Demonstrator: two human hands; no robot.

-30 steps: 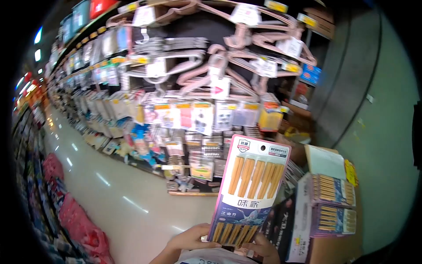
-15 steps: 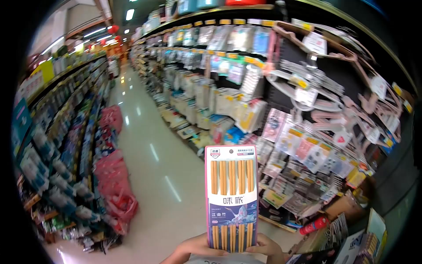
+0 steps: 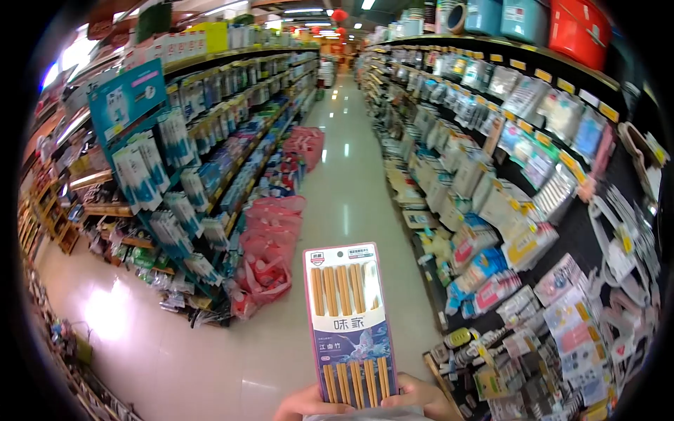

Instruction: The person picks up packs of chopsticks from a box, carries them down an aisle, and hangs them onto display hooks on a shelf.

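Note:
A boxed pack of bamboo chopsticks (image 3: 349, 324) is held upright in front of me, its printed face toward me. White covers its upper part and dark blue the lower, with several pairs of chopsticks showing through. My left hand (image 3: 312, 404) closes on the lower left corner. At the lower right corner, my right hand (image 3: 419, 398) grips the pack too. The fingers behind the pack are hidden. Light glare covers part of its upper right side.
A long aisle floor (image 3: 345, 217) runs ahead between stocked shelves. Pink plastic bags (image 3: 267, 245) lie along the left shelf's foot. A teal display stand (image 3: 126, 98) ends that shelf. Hangers (image 3: 625, 238) hang at right, below a red bucket (image 3: 579, 31).
The view has turned left, so the aisle now sits mid-frame and more of the left shelf shows. Both hands still hold the chopstick pack, now slightly left in view and tilted.

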